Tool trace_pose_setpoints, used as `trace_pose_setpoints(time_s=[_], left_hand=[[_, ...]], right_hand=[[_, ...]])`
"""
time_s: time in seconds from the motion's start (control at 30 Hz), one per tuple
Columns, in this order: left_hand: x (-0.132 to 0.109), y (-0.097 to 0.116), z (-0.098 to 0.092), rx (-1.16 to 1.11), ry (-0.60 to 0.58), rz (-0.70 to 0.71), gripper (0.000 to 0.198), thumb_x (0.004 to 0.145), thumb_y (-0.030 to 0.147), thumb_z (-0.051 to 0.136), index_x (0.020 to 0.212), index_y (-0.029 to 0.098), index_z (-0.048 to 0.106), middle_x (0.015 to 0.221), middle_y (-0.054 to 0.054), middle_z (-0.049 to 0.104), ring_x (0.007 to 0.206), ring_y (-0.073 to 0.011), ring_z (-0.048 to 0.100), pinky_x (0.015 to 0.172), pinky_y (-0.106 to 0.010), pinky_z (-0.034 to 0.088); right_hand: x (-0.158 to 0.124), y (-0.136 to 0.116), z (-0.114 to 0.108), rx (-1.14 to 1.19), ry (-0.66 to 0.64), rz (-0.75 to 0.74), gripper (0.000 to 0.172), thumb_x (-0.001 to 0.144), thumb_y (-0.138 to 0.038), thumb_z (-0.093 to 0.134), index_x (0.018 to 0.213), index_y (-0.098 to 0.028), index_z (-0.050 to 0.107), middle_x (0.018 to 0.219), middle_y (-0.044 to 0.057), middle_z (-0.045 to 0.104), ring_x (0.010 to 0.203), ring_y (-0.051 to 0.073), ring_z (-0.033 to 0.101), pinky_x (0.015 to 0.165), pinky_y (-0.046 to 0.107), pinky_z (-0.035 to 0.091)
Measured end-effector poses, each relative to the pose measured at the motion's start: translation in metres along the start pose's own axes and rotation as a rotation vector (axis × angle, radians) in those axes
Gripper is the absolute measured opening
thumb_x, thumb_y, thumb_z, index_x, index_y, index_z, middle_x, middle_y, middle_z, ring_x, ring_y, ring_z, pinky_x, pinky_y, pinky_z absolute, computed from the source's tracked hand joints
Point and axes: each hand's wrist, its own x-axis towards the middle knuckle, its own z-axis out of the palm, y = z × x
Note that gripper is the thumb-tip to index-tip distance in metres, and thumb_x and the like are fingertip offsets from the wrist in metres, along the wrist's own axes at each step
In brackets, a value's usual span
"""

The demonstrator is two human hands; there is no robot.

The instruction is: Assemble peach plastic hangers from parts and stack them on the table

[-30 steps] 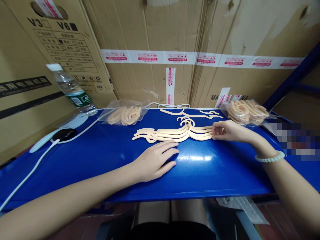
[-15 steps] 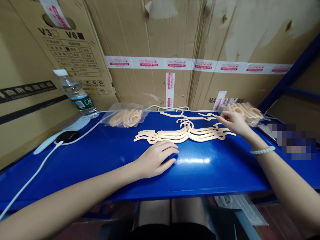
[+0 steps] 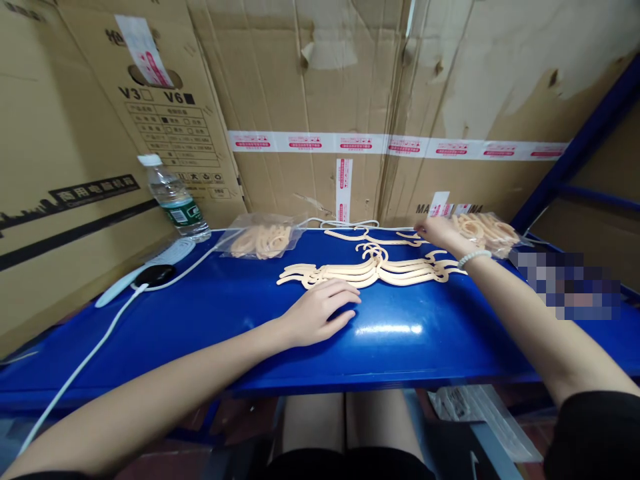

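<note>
Beige plastic hangers (image 3: 345, 272), with hooks bunched at the middle, overlap in a row on the blue table (image 3: 240, 313). My left hand (image 3: 323, 313) lies on the table at their near edge, palm down, its fingers loosely stretched and holding nothing. Behind the row lies another beige hanger (image 3: 345, 235), its hook pointing away from me. My right hand (image 3: 437, 233) reaches to this hanger's right end, fingertips pinched together on it. The fingers partly cover that end.
Clear bags of beige hangers lie at the back left (image 3: 263, 240) and back right (image 3: 487, 230). A water bottle (image 3: 175, 200) stands at left, near a pale flat handled object (image 3: 145, 270), a black disc (image 3: 155, 275) and a white cable (image 3: 90, 353). Cardboard (image 3: 300, 87) walls the back.
My right hand has moved left and slightly back along the rear hanger's right end. The left hand stays resting at the row. The whole view has shifted a little.
</note>
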Motion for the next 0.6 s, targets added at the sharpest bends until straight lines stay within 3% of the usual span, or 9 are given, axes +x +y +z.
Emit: trace_pose_setpoints(time_s=[0.37, 0.6], left_hand=[[0.002, -0.001, 0.002, 0.003, 0.032, 0.034, 0.020, 0.096, 0.021, 0.055, 0.111, 0.019, 0.067, 0.115, -0.013, 0.071, 0.112, -0.0266, 0.065, 0.099, -0.044, 0.051], [0.002, -0.003, 0.002, -0.001, 0.051, 0.044, 0.018, 0.097, 0.020, 0.055, 0.111, 0.018, 0.066, 0.115, -0.012, 0.071, 0.111, -0.0245, 0.065, 0.100, -0.042, 0.051]], right_hand=[[0.020, -0.007, 0.022, -0.095, -0.087, -0.017, 0.023, 0.093, -0.021, 0.063, 0.109, -0.010, 0.075, 0.107, 0.019, 0.075, 0.102, 0.026, 0.071, 0.089, 0.036, 0.054], [0.013, -0.011, 0.015, -0.015, 0.040, -0.075, 0.019, 0.088, -0.010, 0.059, 0.092, -0.008, 0.078, 0.100, 0.024, 0.075, 0.100, 0.031, 0.071, 0.085, 0.035, 0.053]])
